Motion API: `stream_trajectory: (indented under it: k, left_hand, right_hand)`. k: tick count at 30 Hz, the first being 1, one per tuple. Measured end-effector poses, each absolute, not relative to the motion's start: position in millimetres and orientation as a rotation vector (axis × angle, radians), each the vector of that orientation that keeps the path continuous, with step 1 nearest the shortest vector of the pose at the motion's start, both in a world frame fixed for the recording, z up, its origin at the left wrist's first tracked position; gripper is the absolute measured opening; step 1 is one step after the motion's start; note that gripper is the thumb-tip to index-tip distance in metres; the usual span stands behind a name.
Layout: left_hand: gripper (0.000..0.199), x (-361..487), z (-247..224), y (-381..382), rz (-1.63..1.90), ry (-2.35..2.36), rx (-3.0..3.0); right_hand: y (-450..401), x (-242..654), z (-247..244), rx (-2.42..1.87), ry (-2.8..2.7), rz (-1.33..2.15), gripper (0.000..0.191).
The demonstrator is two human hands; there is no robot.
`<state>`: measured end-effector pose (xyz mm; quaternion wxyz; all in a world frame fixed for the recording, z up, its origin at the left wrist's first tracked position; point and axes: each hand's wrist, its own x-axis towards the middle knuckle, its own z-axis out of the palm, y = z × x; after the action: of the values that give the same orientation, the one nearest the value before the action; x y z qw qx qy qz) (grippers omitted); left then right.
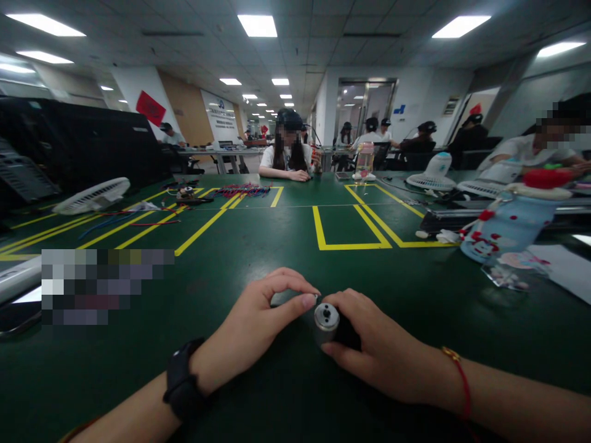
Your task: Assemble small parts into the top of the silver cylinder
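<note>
My right hand is wrapped round a small electric motor, a silver cylinder. Its round end face points up towards me, with a dark centre and small holes beside it. Thumb and index finger of my left hand are pinched together just left of the motor's top. A tiny light piece shows at those fingertips, too small to name. The left fingertips are close to the motor, but I cannot tell whether they touch it. Both hands are over the green table.
A blue bottle with a red top stands at the right, near a clear packet and white paper. Yellow tape marks the table. Wires and a white fan lie left. A person sits opposite.
</note>
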<state>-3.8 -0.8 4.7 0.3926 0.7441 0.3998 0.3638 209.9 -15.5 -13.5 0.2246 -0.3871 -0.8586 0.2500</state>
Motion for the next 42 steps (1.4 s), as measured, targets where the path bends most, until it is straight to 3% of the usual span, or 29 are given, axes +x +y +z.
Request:
stream_trajectory:
  k: [18,32,42]
  left_hand:
    - [0.015,-25,-10,8,0.358,1.101,2.321]
    - [0.018,-59,-6,31,0.685,1.183,1.693]
    - [0.023,-37,-1,11,0.405,1.093,2.249]
  right_hand:
    - [-16,213,-13,-1.066,-2.364,0.712,0.034]
    - [-17,215,-13,-1.091,-2.356,0.752,0.036]
    - [-16,213,-15,-1.068,-2.351,0.707,0.036]
